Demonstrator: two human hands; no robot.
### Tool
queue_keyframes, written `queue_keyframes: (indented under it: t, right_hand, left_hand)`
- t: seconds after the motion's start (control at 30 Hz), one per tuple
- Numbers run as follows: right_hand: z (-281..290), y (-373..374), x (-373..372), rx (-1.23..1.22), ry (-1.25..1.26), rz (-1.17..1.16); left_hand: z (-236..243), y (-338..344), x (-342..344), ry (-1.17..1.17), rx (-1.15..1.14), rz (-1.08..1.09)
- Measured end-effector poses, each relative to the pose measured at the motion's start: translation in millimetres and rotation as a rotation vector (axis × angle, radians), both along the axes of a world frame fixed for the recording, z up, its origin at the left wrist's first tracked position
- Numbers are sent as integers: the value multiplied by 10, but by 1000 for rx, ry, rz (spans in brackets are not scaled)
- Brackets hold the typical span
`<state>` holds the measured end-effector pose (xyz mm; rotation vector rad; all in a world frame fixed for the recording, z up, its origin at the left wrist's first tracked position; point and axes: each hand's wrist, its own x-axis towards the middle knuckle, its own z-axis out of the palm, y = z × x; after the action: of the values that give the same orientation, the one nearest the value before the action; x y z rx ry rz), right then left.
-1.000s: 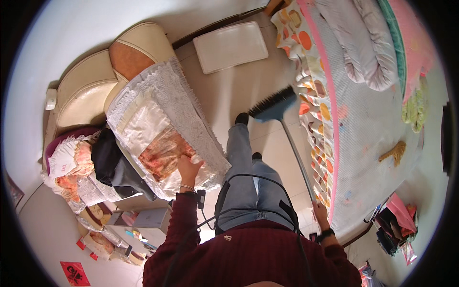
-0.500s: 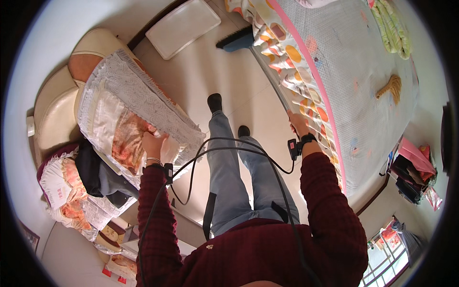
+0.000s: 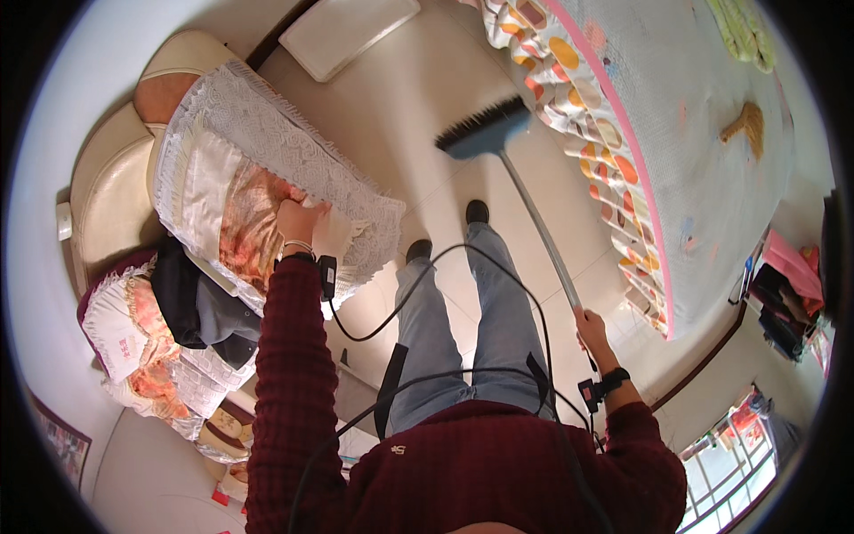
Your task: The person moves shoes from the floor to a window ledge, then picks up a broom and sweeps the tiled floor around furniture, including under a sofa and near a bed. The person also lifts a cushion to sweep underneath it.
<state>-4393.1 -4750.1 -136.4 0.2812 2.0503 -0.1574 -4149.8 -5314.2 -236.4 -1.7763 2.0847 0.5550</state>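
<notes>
My right hand point(image 3: 593, 334) is wrapped round the top end of a grey broom handle. That broom point(image 3: 491, 133) has a blue head with black bristles, lying on the floor ahead of my feet, near the bed's ruffled skirt. My left hand point(image 3: 301, 221), with fingers curled, is against a lace-edged furniture cover point(image 3: 356, 196) with an orange floral band. A pale patch shows beside its knuckles; the fingertips are hidden, so I cannot make out what they grip. Both wrists carry a black strap with a small cabled box.
A bed point(image 3: 685, 178) with a ruffled, dotted skirt lines the right; a small straw brush point(image 3: 745, 129) lies on it. Cream seating point(image 3: 111, 191) and dark clothes point(image 3: 196, 303) are at left. A white rectangular board point(image 3: 347, 36) lies at the far wall. Black cables cross before my legs.
The broom has swung out from beside the bed skirt into the middle of the floor. My right hand has come back toward me. My left hand has moved slightly forward along the cover. My feet have shifted.
</notes>
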Motion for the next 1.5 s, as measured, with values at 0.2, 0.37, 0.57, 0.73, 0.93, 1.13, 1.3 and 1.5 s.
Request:
queue_keyframes:
  t: [0.2, 0.37, 0.57, 0.73, 0.93, 1.13, 1.3, 1.5]
  right_hand:
    - [-882, -1474, 237, -151, 285, 598]
    - [-1183, -1928, 380, -191, 235, 529]
    - [-1248, -411, 1208, 7, 157, 247]
    - [-843, 938, 2505, 8, -67, -248]
    - [129, 1507, 3423, 213, -76, -488]
    - [-420, 929, 2728, 111, 138, -206]
    - [-1629, -160, 1144, -61, 385, 21]
    - [-2249, -1213, -472, -161, 436, 90]
  left_hand:
    - [4, -9, 27, 18, 0, -70]
    - [-77, -64, 112, 31, -1, -168]
    - [-198, -83, 219, 70, 20, -170]
    - [-220, -95, 274, 131, 33, -160]
    - [-362, -172, 350, 104, -11, -200]
    - [-328, -147, 624, 329, 164, -149]
    - [8, 377, 804, 140, 80, -496]
    - [195, 636, 453, 71, 76, -442]
